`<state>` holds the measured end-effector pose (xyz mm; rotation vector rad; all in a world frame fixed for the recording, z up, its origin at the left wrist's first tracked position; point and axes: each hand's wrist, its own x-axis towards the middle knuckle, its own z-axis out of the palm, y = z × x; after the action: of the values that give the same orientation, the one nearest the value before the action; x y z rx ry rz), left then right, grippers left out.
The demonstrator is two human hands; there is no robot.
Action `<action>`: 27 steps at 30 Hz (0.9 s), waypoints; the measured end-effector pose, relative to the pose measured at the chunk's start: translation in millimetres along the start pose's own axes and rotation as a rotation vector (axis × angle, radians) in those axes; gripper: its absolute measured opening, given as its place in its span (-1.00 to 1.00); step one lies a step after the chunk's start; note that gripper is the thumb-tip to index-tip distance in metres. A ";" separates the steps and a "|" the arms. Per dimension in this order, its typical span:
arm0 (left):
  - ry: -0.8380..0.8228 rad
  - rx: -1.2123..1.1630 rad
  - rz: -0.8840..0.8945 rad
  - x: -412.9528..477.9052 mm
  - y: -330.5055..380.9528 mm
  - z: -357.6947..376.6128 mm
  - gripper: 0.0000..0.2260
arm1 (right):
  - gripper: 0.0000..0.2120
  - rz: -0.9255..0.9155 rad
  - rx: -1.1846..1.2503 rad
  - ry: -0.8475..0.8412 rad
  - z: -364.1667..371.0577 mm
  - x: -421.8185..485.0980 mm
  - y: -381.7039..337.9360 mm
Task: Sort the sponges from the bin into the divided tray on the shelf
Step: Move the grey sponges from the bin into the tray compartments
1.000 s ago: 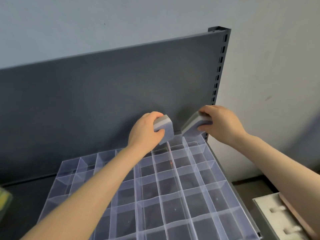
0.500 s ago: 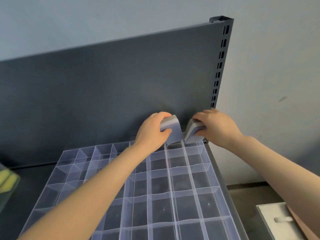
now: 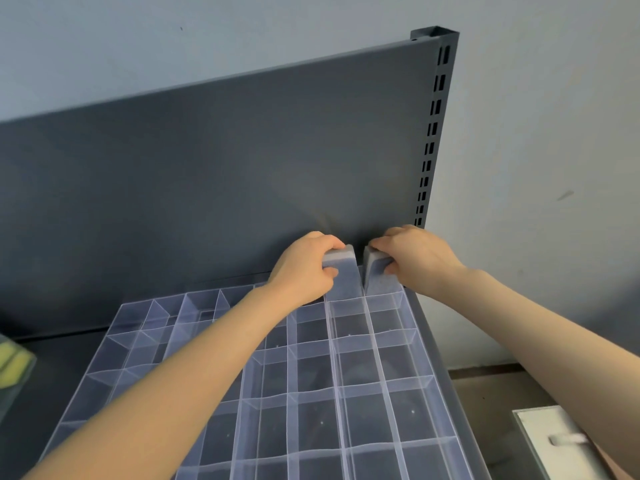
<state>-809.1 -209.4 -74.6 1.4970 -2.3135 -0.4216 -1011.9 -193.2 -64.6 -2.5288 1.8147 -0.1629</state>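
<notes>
Yellow-green sponges (image 3: 12, 362) wait in the bin (image 3: 17, 400) at far left, beside the clear divided tray (image 3: 138, 323). Our left hand (image 3: 304, 271) grips a grey sponge (image 3: 343, 277) on edge, its lower end in a back-row cell. Just beside it, across one divider, our right hand (image 3: 420, 261) pinches a second grey sponge (image 3: 379, 277) standing in the corner cell. We judge both should be pushed straight down, kept parallel to the divider, and released only once they seat on the floor.

Two bare forearms reach forward, converging. The left hand (image 3: 304, 271) pinches a grey sponge (image 3: 344, 275), fingers over its top, thumb below; the right hand (image 3: 420, 259) grips a second sponge (image 3: 377, 277) likewise, hands close together.
</notes>
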 end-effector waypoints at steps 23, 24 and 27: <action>-0.057 0.084 -0.018 -3.9 -8.3 42.1 -0.59 | -0.88 0.033 -0.040 -0.086 35.3 3.6 -3.6; -0.053 0.087 -0.024 -4.3 -7.9 41.8 -0.59 | -0.88 0.033 -0.040 -0.087 34.6 3.4 -4.2; -0.032 0.115 -0.026 -6.7 -5.5 37.5 -0.56 | -0.79 0.035 -0.021 -0.082 29.2 0.3 -4.1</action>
<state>-818.7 -203.3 -111.3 1.5861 -2.3819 -0.3269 -1005.1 -193.4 -93.3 -2.4757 1.8388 -0.0394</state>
